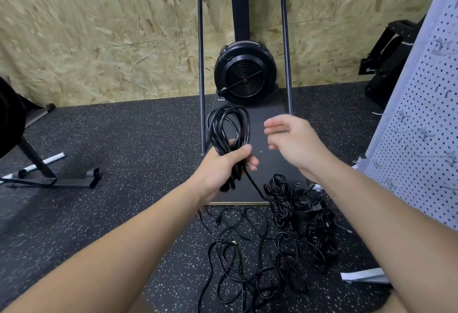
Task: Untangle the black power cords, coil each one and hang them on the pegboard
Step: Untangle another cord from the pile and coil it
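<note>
Left hand: the left hand (224, 164) has its fingers and thumb curled round a coiled black power cord (229, 129), gripping the bundle at its lower part; the loops stand up above the fist.
Trailing end: one strand (255, 186) runs from the fist down and right to the floor pile.
Right hand: the right hand (293, 139) is held just beside the coil, apart from it, palm turned left, fingers relaxed and slightly blurred, holding nothing.
Floor cords: a dense tangle of black cords (304, 208) lies on the speckled rubber floor (124, 144) at the near right corner of the machine's black base plate (272, 119); looser loops (238, 245) spread nearer the person.
Pegboard: the white pegboard (426, 104) stands at the right edge, with metal hooks (396, 114) on it.
Beyond: a black fan-wheel machine (245, 74) in a tube frame stands against the chipboard wall (99, 27).
</note>
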`<state>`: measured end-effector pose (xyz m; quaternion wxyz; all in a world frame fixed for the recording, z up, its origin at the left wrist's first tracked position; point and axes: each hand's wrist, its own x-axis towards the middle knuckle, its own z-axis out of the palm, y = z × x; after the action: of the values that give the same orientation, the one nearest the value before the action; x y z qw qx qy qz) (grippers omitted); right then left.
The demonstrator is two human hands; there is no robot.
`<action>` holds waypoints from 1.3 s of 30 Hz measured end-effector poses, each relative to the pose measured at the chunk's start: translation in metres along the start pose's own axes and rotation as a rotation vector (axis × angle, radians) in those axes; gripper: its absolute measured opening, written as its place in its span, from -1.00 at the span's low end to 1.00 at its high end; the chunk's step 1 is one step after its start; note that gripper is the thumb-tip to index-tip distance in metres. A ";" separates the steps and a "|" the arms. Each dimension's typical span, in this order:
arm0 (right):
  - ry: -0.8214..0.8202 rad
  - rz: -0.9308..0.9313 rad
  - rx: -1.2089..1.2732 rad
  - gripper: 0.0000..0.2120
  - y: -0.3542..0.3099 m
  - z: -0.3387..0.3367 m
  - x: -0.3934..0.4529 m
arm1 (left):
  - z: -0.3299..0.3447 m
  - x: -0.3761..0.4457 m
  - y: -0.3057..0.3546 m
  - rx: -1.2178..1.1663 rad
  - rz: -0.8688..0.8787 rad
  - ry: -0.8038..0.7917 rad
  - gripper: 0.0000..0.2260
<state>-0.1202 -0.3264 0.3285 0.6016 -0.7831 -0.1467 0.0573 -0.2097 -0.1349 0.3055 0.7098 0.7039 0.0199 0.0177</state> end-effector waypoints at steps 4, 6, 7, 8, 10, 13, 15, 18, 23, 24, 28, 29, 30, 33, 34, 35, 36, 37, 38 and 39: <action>-0.442 0.093 -0.207 -0.50 0.020 0.009 -0.012 | -0.005 0.006 0.001 -0.178 -0.044 0.071 -0.85; -0.584 0.107 -0.226 -0.46 0.027 0.018 -0.018 | -0.006 0.010 0.003 -0.360 -0.037 0.097 -0.85; -0.627 0.113 -0.236 -0.47 0.028 0.022 -0.021 | -0.008 0.012 0.004 -0.419 -0.026 0.117 -0.86; -0.666 0.120 -0.237 -0.50 0.029 0.025 -0.023 | -0.010 0.014 0.005 -0.452 -0.019 0.135 -0.86; -0.715 0.138 -0.195 -0.60 0.024 0.028 -0.027 | -0.015 0.016 0.010 -0.478 -0.003 0.171 -0.87; -0.608 0.182 -0.155 -0.67 0.013 0.028 -0.028 | -0.025 0.020 0.016 -0.500 0.029 0.259 -0.81; -0.525 0.136 -0.198 -0.75 0.004 0.025 -0.026 | -0.034 0.021 0.017 -0.456 0.059 0.331 -0.76; -0.528 -0.024 -0.326 -0.87 -0.010 0.016 -0.026 | -0.042 0.022 0.013 -0.302 0.056 0.397 -0.86; -0.630 -0.163 -0.289 -0.89 -0.028 0.016 -0.034 | -0.045 0.019 0.007 0.051 0.015 0.433 -0.76; -0.607 -0.184 -0.265 -0.87 -0.031 0.015 -0.035 | -0.042 0.017 0.008 0.093 0.008 0.397 -0.76; -0.398 -0.269 -0.192 -0.75 -0.036 0.009 -0.031 | -0.016 0.004 0.015 0.070 -0.133 0.085 -0.61; -0.342 -0.286 -0.195 -0.74 -0.037 0.008 -0.030 | -0.010 0.002 0.016 0.004 -0.205 0.002 -0.49; -0.289 -0.294 -0.197 -0.71 -0.036 0.006 -0.029 | -0.007 0.000 0.016 -0.041 -0.268 -0.071 -0.36; -0.177 -0.252 -0.195 -0.57 -0.034 0.000 -0.027 | -0.008 -0.001 0.009 -0.137 -0.337 -0.258 -0.12; -0.169 -0.242 -0.206 -0.55 -0.033 -0.001 -0.026 | -0.010 -0.002 0.006 -0.186 -0.333 -0.318 -0.11; -0.170 -0.241 -0.217 -0.55 -0.033 -0.002 -0.025 | -0.011 -0.002 0.004 -0.222 -0.322 -0.367 -0.14; -0.177 -0.244 -0.224 -0.55 -0.031 -0.002 -0.025 | -0.010 -0.004 0.004 -0.227 -0.311 -0.400 -0.19; -0.185 -0.250 -0.235 -0.56 -0.029 -0.001 -0.024 | -0.009 -0.004 0.002 -0.193 -0.301 -0.412 -0.29; -0.192 -0.258 -0.248 -0.57 -0.028 -0.001 -0.023 | -0.006 -0.005 0.002 -0.130 -0.289 -0.409 -0.42; -0.193 -0.268 -0.261 -0.58 -0.026 0.001 -0.023 | -0.004 -0.006 0.001 -0.060 -0.275 -0.393 -0.55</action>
<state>-0.1467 -0.3266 0.3514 0.4805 -0.8187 -0.3127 0.0323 -0.2157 -0.1314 0.3063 0.7165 0.6630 -0.0234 -0.2157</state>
